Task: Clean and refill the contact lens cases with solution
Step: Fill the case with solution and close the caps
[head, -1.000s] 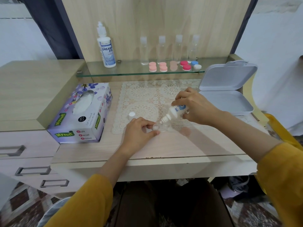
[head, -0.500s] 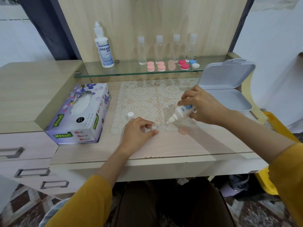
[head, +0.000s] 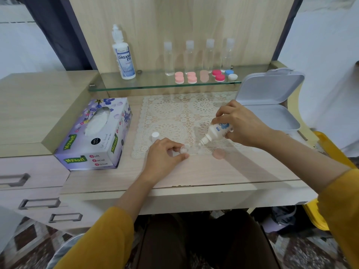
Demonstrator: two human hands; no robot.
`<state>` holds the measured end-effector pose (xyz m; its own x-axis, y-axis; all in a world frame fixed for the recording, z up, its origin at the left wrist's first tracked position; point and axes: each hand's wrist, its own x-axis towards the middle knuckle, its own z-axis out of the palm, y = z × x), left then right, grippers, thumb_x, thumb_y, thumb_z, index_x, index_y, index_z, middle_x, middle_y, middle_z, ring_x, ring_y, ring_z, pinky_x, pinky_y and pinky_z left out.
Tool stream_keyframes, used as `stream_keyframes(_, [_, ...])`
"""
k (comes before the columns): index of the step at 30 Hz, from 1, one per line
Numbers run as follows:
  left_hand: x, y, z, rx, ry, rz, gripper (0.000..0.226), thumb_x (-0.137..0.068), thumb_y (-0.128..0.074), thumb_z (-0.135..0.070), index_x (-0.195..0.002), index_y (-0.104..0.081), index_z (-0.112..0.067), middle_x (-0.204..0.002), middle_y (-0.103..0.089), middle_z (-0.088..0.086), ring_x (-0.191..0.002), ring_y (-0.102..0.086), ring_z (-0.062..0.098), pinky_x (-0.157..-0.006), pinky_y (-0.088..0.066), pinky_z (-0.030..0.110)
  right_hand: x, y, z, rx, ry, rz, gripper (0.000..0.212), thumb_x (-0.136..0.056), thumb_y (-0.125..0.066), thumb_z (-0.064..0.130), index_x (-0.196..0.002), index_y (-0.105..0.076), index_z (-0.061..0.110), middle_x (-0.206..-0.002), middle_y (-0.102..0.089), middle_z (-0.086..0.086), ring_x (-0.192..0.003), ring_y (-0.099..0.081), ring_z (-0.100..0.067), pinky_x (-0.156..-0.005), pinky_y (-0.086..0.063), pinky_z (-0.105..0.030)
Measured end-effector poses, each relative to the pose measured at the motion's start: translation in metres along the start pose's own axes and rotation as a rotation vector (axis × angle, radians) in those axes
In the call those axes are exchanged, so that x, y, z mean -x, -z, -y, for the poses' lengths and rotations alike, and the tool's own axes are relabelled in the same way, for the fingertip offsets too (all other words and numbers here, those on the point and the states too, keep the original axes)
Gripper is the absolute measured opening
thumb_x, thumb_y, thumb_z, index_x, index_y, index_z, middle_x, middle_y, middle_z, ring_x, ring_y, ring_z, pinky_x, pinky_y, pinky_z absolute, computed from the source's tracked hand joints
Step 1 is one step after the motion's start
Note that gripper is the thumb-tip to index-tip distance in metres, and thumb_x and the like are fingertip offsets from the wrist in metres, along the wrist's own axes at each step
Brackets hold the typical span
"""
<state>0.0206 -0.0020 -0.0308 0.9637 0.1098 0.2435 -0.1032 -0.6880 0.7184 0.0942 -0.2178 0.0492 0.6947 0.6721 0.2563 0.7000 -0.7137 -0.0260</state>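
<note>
A clear open contact lens case (head: 189,149) lies on the desk at the front edge of the lace mat. My left hand (head: 165,154) pinches its left cup between thumb and fingers. My right hand (head: 240,124) grips a small white solution bottle (head: 216,133), tilted nozzle-down, with the tip just above the case's right cup. A pink cap (head: 219,153) lies on the desk to the right of the case. The bottle's white cap (head: 155,135) stands behind my left hand.
A glass shelf (head: 136,85) at the back carries a tall Dream Eye bottle (head: 123,55), several clear bottles (head: 189,57) and several closed lens cases (head: 191,77). A tissue box (head: 95,135) sits at left, an open grey box (head: 270,105) at right.
My right hand has drawn the tilted bottle a little to the right, from the left cup over to the right cup. My left hand has kept its hold on the case.
</note>
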Motion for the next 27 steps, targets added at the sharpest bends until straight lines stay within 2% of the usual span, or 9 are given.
stream_keyframes(5, [0.0, 0.0, 0.0, -0.003, -0.003, -0.004, 0.022, -0.07, -0.077, -0.031, -0.091, -0.072, -0.026, -0.082, -0.059, -0.014, -0.087, -0.052, 0.01, -0.078, -0.036, 0.016, -0.001, -0.001, 0.0, -0.001, -0.005, -0.017, 0.047, -0.067, -0.071, -0.003, -0.111, -0.067, 0.011, -0.108, -0.061, -0.008, -0.099, -0.045, -0.03, -0.08, -0.039, -0.036])
stream_keyframes(11, [0.0, 0.001, 0.0, 0.004, -0.001, -0.001, 0.023, -0.07, -0.077, -0.032, -0.092, -0.071, -0.026, -0.083, -0.06, -0.012, -0.087, -0.052, 0.011, -0.081, -0.039, 0.022, -0.001, -0.004, 0.0, 0.006, 0.01, -0.046, 0.045, -0.063, -0.073, -0.005, -0.106, -0.069, 0.009, -0.103, -0.063, -0.011, -0.095, -0.048, -0.033, -0.077, -0.038, -0.037])
stream_keyframes(18, [0.001, 0.001, 0.0, -0.007, -0.002, -0.001, 0.024, -0.07, -0.076, -0.033, -0.093, -0.071, -0.027, -0.083, -0.06, -0.013, -0.088, -0.052, 0.01, -0.08, -0.038, 0.019, 0.005, -0.007, -0.003, -0.071, -0.078, 0.005, 0.049, -0.071, -0.073, 0.006, -0.119, -0.062, 0.014, -0.115, -0.058, -0.004, -0.103, -0.04, -0.025, -0.083, -0.037, -0.032])
stream_keyframes(23, [0.001, 0.0, -0.001, -0.016, -0.003, -0.013, 0.029, -0.071, -0.076, -0.031, -0.099, -0.07, -0.025, -0.085, -0.06, -0.012, -0.089, -0.051, 0.01, -0.078, -0.034, 0.011, 0.012, -0.013, -0.007, -0.236, -0.183, -0.063, 0.053, -0.065, -0.081, 0.014, -0.115, -0.064, 0.014, -0.107, -0.061, -0.005, -0.092, -0.046, -0.019, -0.074, -0.028, -0.023])
stream_keyframes(25, [0.001, 0.0, -0.002, 0.001, -0.006, -0.024, 0.034, -0.07, -0.077, -0.029, -0.103, -0.069, -0.023, -0.083, -0.058, -0.014, -0.088, -0.051, 0.01, -0.079, -0.035, 0.01, 0.015, -0.014, -0.005, -0.356, -0.269, -0.123, 0.051, -0.062, -0.082, 0.016, -0.111, -0.066, 0.015, -0.098, -0.063, -0.004, -0.089, -0.051, -0.021, -0.072, -0.031, -0.027])
stream_keyframes(27, [0.002, 0.001, -0.004, 0.065, -0.003, -0.102, 0.034, -0.07, -0.078, -0.026, -0.102, -0.069, -0.02, -0.083, -0.059, -0.012, -0.084, -0.053, 0.01, -0.078, -0.038, 0.011, 0.02, -0.017, -0.001, -0.519, -0.377, -0.193, 0.05, -0.062, -0.083, 0.016, -0.109, -0.067, 0.017, -0.091, -0.062, 0.002, -0.085, -0.051, -0.017, -0.073, -0.034, -0.027])
